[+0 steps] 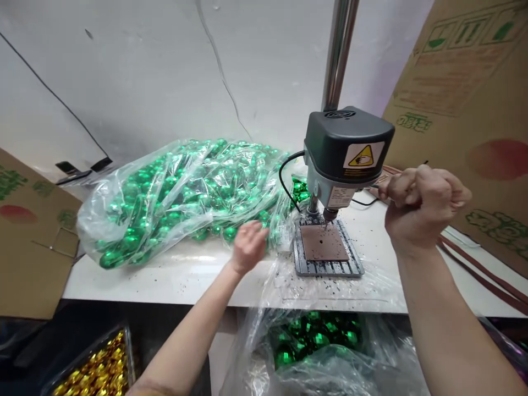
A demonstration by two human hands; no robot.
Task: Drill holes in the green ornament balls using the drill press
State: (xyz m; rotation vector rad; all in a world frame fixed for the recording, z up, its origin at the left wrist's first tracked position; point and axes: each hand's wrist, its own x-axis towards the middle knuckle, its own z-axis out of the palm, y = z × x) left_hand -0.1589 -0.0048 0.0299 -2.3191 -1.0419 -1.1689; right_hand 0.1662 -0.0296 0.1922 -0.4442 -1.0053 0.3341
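Observation:
A small bench drill press [350, 146] with a dark grey housing stands on the white table. My right hand [424, 203] is wrapped round its feed lever at the right side; most of the lever is hidden by the fingers. Under the chuck [330, 213], a brown square plate [317, 245] with a dark hole lies on the slotted metal base [330, 268]. My left hand [249, 246], slightly blurred, has its fingers curled in at the edge of a clear plastic bag [99, 212] of shiny green balls [214, 181]. What those fingers hold, if anything, cannot be made out.
Below the table edge, more green balls [317, 335] lie in an opened plastic bag [342, 371]. Gold ornaments [97, 368] fill a container at lower left. Cardboard boxes [466, 99] flank the table. A black cable [282, 176] loops beside the drill; dark shavings lie around.

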